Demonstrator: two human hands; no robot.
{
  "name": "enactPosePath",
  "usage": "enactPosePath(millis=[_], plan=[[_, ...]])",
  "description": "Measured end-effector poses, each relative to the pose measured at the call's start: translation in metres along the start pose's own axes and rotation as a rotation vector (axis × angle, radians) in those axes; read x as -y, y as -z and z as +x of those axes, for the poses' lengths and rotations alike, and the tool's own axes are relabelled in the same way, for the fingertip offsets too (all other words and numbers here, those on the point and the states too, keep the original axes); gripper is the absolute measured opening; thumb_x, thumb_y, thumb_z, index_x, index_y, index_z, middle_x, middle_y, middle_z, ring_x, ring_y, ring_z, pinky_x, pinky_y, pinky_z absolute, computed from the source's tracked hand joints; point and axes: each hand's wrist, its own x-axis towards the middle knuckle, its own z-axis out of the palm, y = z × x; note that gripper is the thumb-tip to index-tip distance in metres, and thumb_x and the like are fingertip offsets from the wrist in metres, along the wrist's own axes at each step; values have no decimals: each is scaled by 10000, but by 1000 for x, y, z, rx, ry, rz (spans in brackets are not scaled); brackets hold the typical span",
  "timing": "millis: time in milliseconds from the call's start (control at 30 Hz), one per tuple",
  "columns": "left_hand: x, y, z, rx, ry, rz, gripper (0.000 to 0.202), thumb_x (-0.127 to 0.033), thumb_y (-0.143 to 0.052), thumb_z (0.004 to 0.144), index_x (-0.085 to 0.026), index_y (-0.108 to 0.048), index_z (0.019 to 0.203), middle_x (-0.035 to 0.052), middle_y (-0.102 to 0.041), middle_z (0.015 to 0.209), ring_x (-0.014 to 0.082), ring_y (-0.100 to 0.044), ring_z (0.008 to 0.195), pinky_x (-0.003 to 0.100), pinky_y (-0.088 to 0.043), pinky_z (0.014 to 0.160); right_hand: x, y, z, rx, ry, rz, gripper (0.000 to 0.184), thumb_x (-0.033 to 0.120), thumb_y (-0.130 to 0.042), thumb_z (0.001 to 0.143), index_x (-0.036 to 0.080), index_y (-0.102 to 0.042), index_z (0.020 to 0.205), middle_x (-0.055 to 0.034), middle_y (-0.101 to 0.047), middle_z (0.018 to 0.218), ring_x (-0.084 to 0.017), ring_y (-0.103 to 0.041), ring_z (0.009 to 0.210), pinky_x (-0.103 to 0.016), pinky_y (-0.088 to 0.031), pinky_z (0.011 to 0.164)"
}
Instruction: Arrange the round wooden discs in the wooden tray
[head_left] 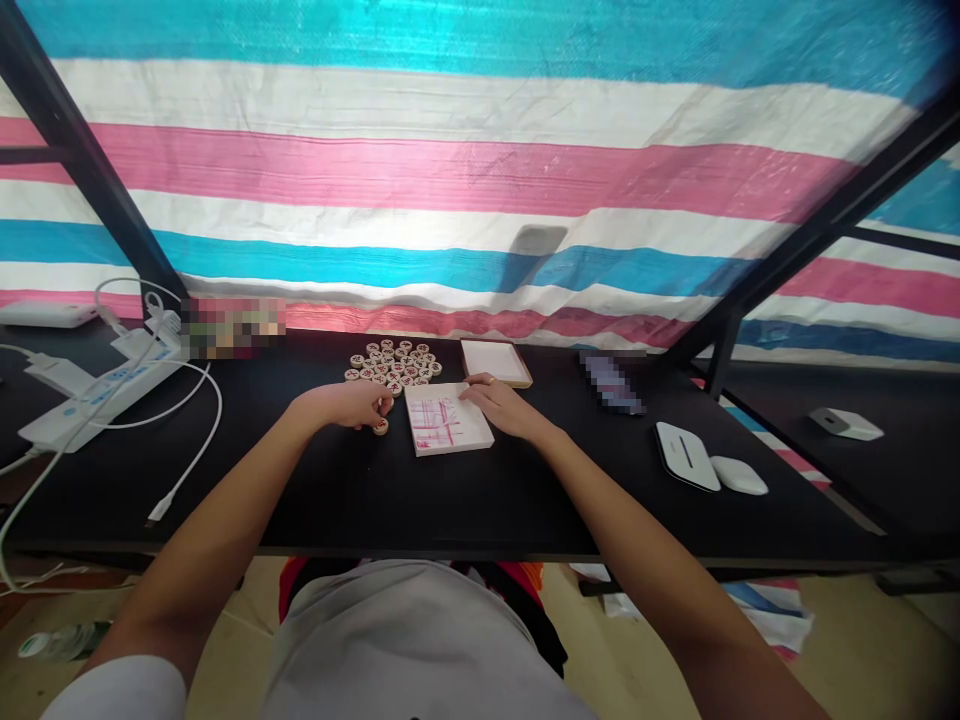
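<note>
My left hand (351,404) is closed, its fingertips pinched at a round wooden Chinese chess piece (381,427) low over the black table. Just behind it lies a cluster of Chinese chess pieces (394,362) with red and dark characters. My right hand (504,404) wraps the far right corner of a flat white box (450,425) with pink lines drawn on top. A ring shows on one of its fingers. Behind the box, a shallow open tray (495,362) with a white inside and brown rim rests on the table; it looks empty.
On the left, a white power strip (105,395) and a loose white cable (217,420) lie on the black table (337,510). To the right are a blurred phone-like item (611,382), a white flat device (686,455) and a white mouse-like object (739,475). Striped sheeting (450,180) hangs behind.
</note>
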Motion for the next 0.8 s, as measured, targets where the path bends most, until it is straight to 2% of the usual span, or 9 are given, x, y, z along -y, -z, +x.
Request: enactPosePath(millis=[133,300,400,500,700,800], plan=[[4,4,-2,25,-78,24,250,-348,-641,640,-192,-452,690,-40,-506,626,124,-501,583,225,-323,514,6,-1,-3,14,-13,-64,325,430,-522,881,198,-657,1066,-106,-520,1201,-229,-542,1112,-392,-385,1029],[3,0,-1,46,-9,48,266,-324,-630,632,-197,-396,612,-45,-477,546,131,-508,512,239,-296,472,9,-1,-4,48,-35,-105,470,507,-644,777,201,-633,1133,-119,-482,1277,-269,-510,1165,-417,-373,1044],[-1,-6,1,14,13,87,241,-309,-610,635,-202,-395,610,-46,-475,530,134,-500,495,246,-303,473,6,-1,-3,64,-20,-95,475,487,-668,759,202,-633,1137,-115,-493,1266,-273,-509,1166,-421,-382,1038],[-4,-8,2,-25,22,124,200,-282,-581,645,-206,-397,617,-44,-458,517,134,-472,482,256,-289,477,1,-3,-1,61,-8,-72,403,418,-683,761,209,-648,1103,-103,-509,1242,-260,-521,1152,-416,-384,1033],[-7,-5,3,-90,47,247,164,-239,-564,646,-202,-412,595,-32,-420,509,138,-394,494,280,-246,508,-6,-7,0,32,6,-38,237,337,-676,776,215,-667,978,-78,-523,1206,-232,-540,1110,-408,-386,1022],[-6,-3,2,-86,37,242,191,-263,-579,662,-202,-409,603,-34,-418,524,136,-390,507,276,-240,506,-7,-7,0,37,6,-41,205,314,-654,793,208,-658,968,-77,-523,1199,-224,-544,1096,-407,-379,1024]])
